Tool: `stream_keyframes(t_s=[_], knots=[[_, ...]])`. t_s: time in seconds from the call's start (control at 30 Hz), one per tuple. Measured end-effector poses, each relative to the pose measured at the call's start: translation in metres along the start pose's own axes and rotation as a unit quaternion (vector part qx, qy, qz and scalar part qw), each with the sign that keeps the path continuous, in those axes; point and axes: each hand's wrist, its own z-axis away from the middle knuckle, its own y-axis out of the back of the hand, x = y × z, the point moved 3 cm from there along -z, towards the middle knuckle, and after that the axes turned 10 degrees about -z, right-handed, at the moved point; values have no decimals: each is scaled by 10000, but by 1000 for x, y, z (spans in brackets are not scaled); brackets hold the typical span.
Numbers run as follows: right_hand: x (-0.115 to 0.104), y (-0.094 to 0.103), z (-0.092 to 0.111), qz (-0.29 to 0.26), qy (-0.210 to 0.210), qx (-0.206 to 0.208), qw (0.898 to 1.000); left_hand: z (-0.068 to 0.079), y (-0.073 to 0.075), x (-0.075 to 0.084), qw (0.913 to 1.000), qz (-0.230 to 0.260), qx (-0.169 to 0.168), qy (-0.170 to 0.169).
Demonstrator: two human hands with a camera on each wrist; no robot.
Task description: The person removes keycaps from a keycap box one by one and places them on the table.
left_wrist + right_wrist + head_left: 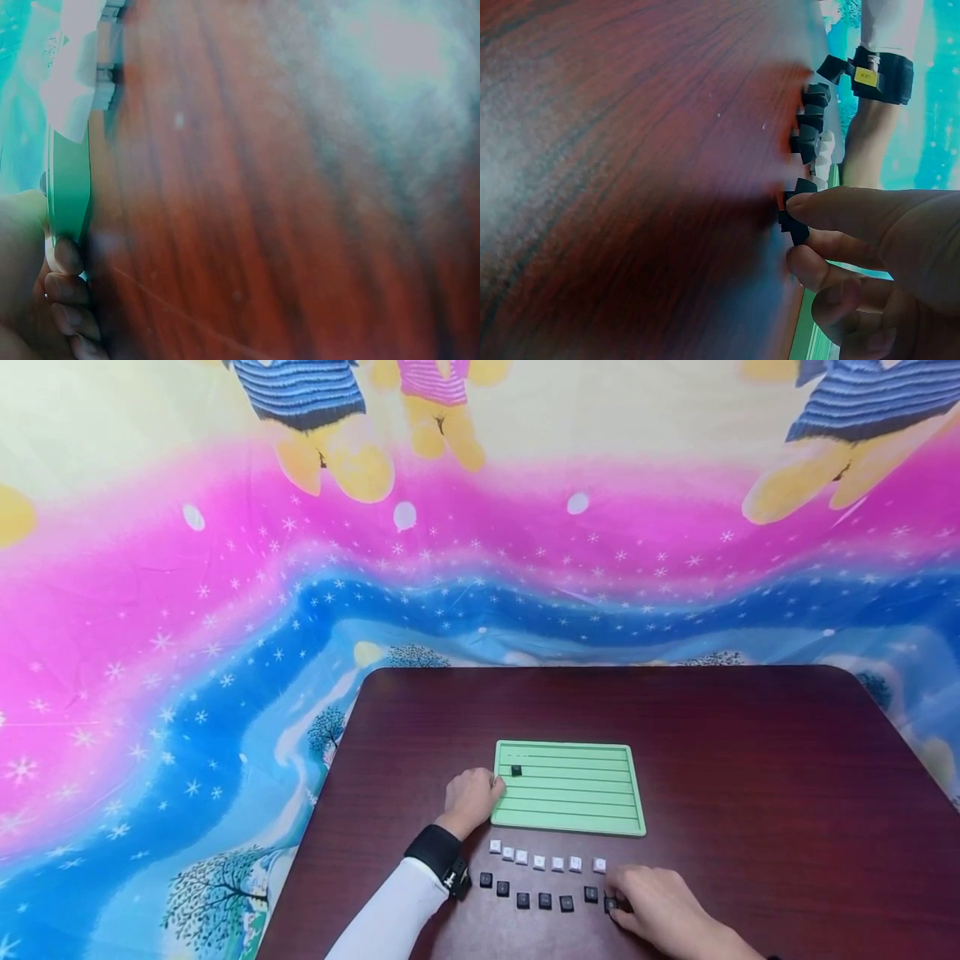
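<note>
My left hand point(471, 797) grips the left rim of a light green ridged tray point(566, 820), its thumb over the edge. In the left wrist view, curled fingers point(69, 289) lie against the tray's side point(71, 176). A single black keycap point(516, 770) sits on the tray near its upper left. My right hand point(663, 902) is at the right end of a row of black keycaps point(545, 902). Between thumb and fingers it pinches a black keycap point(799, 229), close over the table.
A row of white keycaps point(539, 862) lies between the tray and the black row. Everything stands on a dark red-brown wooden table point(750, 760). Behind its far edge hangs a colourful printed cloth point(480, 543). The left wrist wears a black band point(435, 852).
</note>
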Motion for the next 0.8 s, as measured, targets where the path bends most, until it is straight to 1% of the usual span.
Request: stream_keyframes(t_s=[0.27,0.6,0.73,0.8], knots=[[1,-1,1,85,70,153,9998,1,0,0,10000,18,17,0],[2,-1,-1,133,43,-17,9999,1,0,0,10000,-12,11,7],[0,5,-2,156,137,122,9997,1,0,0,10000,-42,-2,22],[-1,9,-4,174,172,263,9994,0,-1,0,10000,-70,-8,29]])
